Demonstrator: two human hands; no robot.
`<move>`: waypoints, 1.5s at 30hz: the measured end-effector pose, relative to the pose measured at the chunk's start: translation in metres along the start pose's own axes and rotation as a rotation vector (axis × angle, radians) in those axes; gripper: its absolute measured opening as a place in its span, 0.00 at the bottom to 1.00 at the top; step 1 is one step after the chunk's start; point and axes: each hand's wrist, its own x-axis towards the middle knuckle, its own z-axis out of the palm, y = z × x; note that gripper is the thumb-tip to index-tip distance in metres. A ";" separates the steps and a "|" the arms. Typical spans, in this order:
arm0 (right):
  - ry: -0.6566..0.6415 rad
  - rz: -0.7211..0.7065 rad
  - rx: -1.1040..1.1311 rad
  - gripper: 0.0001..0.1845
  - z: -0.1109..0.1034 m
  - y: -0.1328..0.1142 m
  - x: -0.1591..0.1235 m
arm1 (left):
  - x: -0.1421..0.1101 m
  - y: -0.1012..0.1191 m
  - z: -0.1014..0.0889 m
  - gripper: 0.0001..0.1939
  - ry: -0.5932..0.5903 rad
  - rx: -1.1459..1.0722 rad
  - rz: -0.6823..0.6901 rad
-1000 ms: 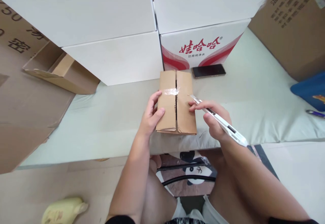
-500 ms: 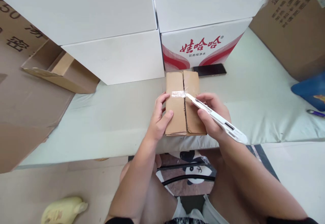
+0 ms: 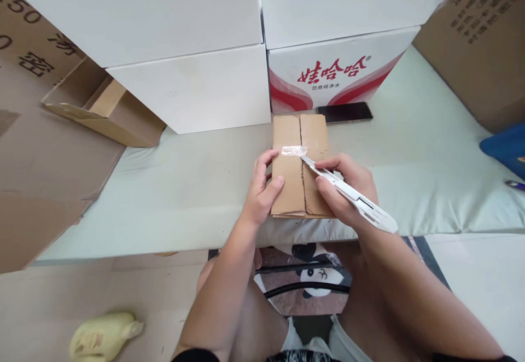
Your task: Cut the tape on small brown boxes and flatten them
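Observation:
A small brown cardboard box [image 3: 287, 187] lies on the pale green cloth, its two top flaps meeting at a seam. A short strip of clear tape [image 3: 292, 150] crosses that seam. My left hand [image 3: 263, 187] is closed on the box's left side, thumb on top and fingers along the edge. In my right hand [image 3: 348, 187] is a white utility knife [image 3: 355, 198], gripped between thumb and fingers. Its blade tip touches or nearly touches the seam just below the tape. The right edge of the box is partly hidden behind my right hand.
A black phone [image 3: 345, 112] lies behind the box, before a white printed carton [image 3: 336, 72]. Larger white boxes [image 3: 184, 17] stand behind. Brown cartons flank both sides, with an open cardboard tray [image 3: 135, 116] at left. A blue object [image 3: 506, 149] sits far right; a yellow bottle [image 3: 102, 334] is on the floor.
The view has shifted slightly, so everything sits a little further right. The knife tip has moved slightly down, from the tape's right end to the seam just below it. Both grips are unchanged.

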 end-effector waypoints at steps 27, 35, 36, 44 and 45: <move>-0.022 -0.042 0.111 0.07 0.000 0.008 -0.002 | 0.000 0.002 0.001 0.32 0.031 0.012 -0.023; -0.031 -0.038 0.113 0.07 -0.001 0.008 -0.002 | 0.000 0.000 0.000 0.32 0.029 0.017 -0.034; -0.031 -0.035 0.112 0.07 -0.001 0.008 -0.002 | 0.001 0.000 0.000 0.33 0.035 0.010 -0.034; -0.037 -0.037 0.123 0.07 -0.001 0.007 -0.002 | 0.002 -0.005 0.000 0.36 0.056 -0.032 -0.056; -0.036 -0.037 0.125 0.07 -0.001 0.007 -0.002 | 0.002 -0.005 0.000 0.36 0.053 -0.034 -0.058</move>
